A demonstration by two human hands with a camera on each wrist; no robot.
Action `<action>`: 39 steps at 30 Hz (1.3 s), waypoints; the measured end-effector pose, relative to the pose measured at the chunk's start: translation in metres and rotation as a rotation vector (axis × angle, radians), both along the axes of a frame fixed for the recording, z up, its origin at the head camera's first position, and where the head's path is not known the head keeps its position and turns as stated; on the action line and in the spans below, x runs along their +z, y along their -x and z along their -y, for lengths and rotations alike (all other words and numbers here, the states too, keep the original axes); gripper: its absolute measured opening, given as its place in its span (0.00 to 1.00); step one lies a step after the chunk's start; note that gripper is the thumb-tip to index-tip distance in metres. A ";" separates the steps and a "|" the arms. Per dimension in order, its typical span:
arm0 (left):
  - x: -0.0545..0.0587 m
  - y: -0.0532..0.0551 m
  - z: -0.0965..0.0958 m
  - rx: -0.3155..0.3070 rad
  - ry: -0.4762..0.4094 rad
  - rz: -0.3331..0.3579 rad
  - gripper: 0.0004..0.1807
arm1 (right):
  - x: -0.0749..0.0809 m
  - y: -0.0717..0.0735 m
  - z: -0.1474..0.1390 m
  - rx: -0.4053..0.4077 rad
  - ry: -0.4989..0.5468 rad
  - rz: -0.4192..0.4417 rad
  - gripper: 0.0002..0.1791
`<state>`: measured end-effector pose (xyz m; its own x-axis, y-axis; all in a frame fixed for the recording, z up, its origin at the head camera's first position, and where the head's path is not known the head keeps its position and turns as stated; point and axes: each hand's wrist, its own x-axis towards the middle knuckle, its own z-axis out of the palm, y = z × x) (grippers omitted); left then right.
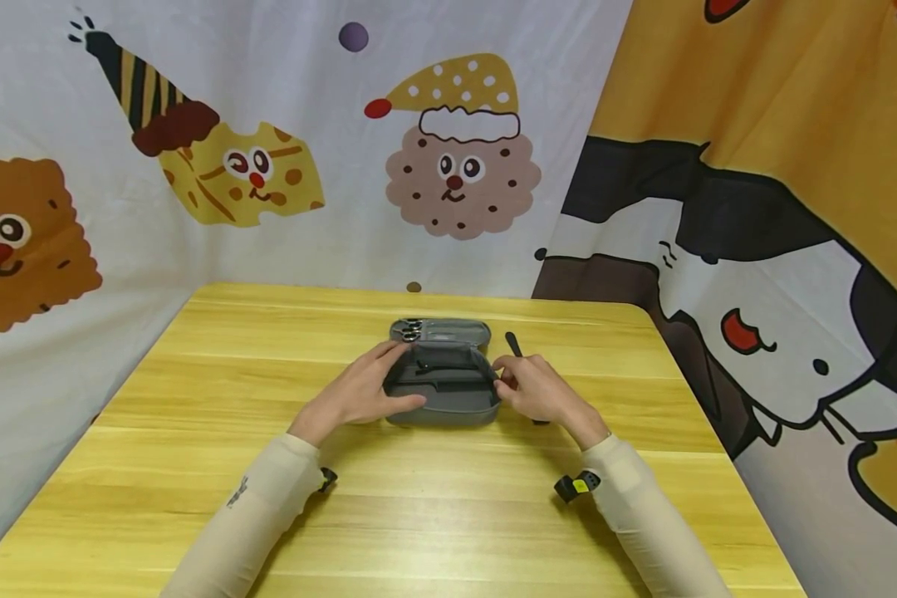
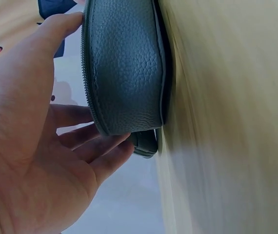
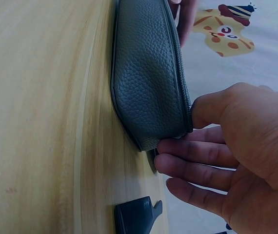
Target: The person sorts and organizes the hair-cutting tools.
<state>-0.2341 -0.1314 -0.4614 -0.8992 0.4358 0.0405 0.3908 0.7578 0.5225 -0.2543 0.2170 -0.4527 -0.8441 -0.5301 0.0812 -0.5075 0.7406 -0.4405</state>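
A grey zippered case (image 1: pixel 443 414) of pebbled leather lies on the table with its lid (image 1: pixel 452 332) folded back. Small metal tools that look like scissors (image 1: pixel 411 330) sit in the lid's left part. Inside the case body lies a dark slim item (image 1: pixel 437 365). My left hand (image 1: pixel 359 390) spreads at the left end, its thumb along the front rim and its fingers against the end wall. At the other end, my right hand (image 1: pixel 538 389) pinches the side wall (image 3: pixel 151 83) near the zipper between thumb and fingers.
A black slim tool (image 1: pixel 513 342) lies on the table right of the case, partly hidden under my right hand; a dark flat end (image 3: pixel 134 214) shows in the right wrist view. Behind the wooden table (image 1: pixel 448 515) hangs a cartoon-printed curtain (image 1: pixel 284 257).
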 end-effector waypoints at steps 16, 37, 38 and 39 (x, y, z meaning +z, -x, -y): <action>-0.002 0.001 0.008 -0.001 -0.015 0.064 0.61 | -0.001 0.000 0.000 0.001 -0.001 -0.004 0.17; -0.002 0.001 0.008 -0.003 -0.040 0.093 0.62 | 0.000 -0.002 0.000 -0.007 -0.007 -0.013 0.17; -0.003 0.001 0.008 -0.004 -0.040 0.094 0.62 | 0.000 -0.001 0.000 -0.007 -0.004 -0.015 0.18; -0.003 0.001 0.008 -0.004 -0.040 0.094 0.62 | 0.000 -0.001 0.000 -0.006 0.000 -0.018 0.18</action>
